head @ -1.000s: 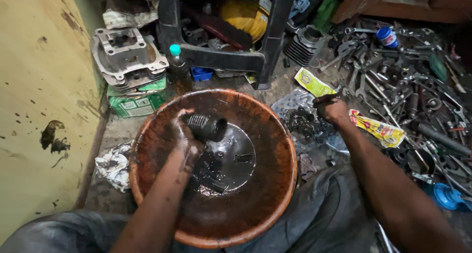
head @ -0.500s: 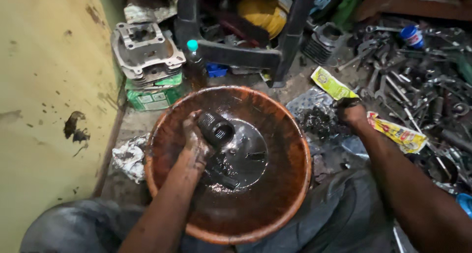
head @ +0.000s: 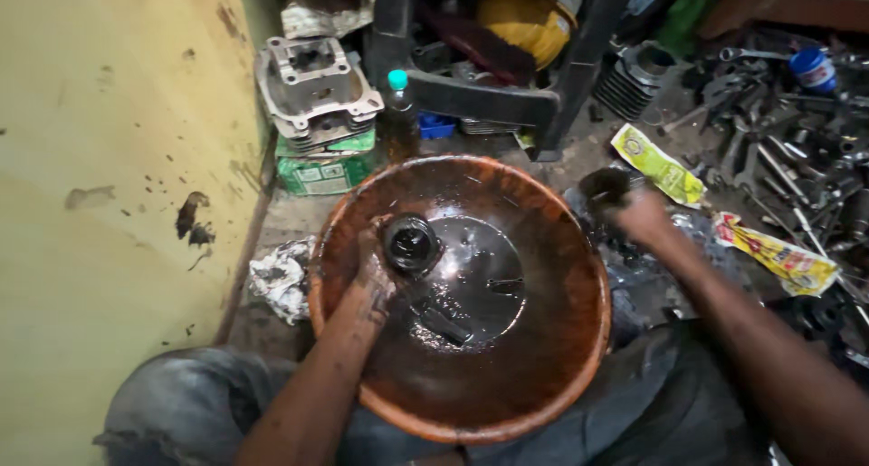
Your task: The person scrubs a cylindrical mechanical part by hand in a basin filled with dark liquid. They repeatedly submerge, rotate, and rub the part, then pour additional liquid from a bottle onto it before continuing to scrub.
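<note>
change: rubber boot (head: 410,243) now turned so its open mouth faces the camera; half a second ago it lay more sideways, ribs showing. Right hand (head: 639,214) has come in closer to the basin (head: 561,249) rim, off the pile of greasy bits; view has also swung right.
left hand (head: 376,271): inside the basin, oily, fingers wrapped tight round the boot from its left side.
right hand: just outside the basin's right rim, blurred, fingers closed round a small dark lump (head: 605,185); cannot tell what it is.
boot look: black, round, ribbed, wet with oil, dark hollow centre with a shiny rim.
boot place: over the basin's left-centre, held above the dark oil pool (head: 471,276).
basin: round, orange-brown, oil-smeared, on the floor between the knees.
in pool: a few small dark parts (head: 444,323), half sunk.
around: engine casing (head: 315,88) on a green box (head: 328,169), bottle with teal cap (head: 398,113), rag (head: 281,278) by the wall, yellow wrappers (head: 658,163), spanners (head: 778,158) scattered far right.
</note>
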